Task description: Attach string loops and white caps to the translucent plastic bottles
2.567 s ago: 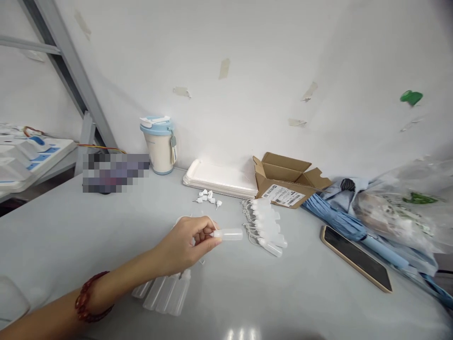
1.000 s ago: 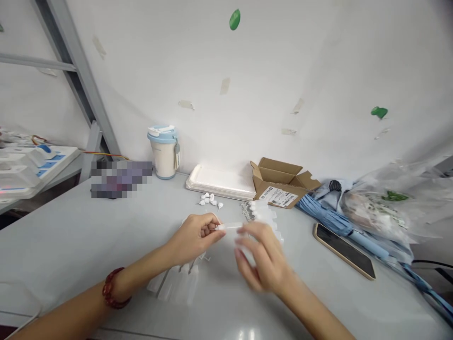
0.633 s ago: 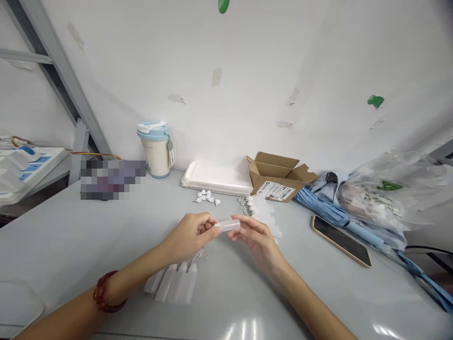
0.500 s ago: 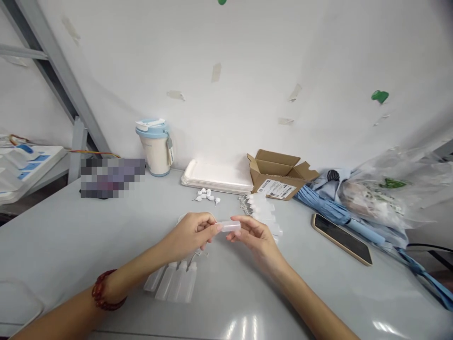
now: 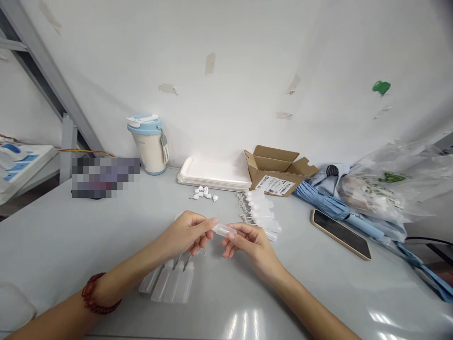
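Note:
A translucent plastic squeeze bottle (image 5: 223, 230) lies tilted between my two hands. My left hand (image 5: 186, 232) pinches its nearer end, and the fingertips of my right hand (image 5: 249, 245) touch its other end. Below my wrists, several similar bottles (image 5: 171, 283) lie side by side on the grey table (image 5: 71, 236). Another row of bottles (image 5: 260, 212), strung with thin cords, lies just beyond my right hand. A small heap of white nozzle tips (image 5: 201, 192) sits further back.
A stack of white trays (image 5: 212, 174) and an open cardboard box (image 5: 274, 170) stand against the wall. To the right lie a phone (image 5: 339, 234), a blue umbrella (image 5: 329, 208) and a plastic bag (image 5: 385, 189). A lidded cup (image 5: 148, 146) stands at the back left.
My right hand has come in from the lower right and closed on the bottle's far end. The bottle now tilts more, and the view has shifted slightly.

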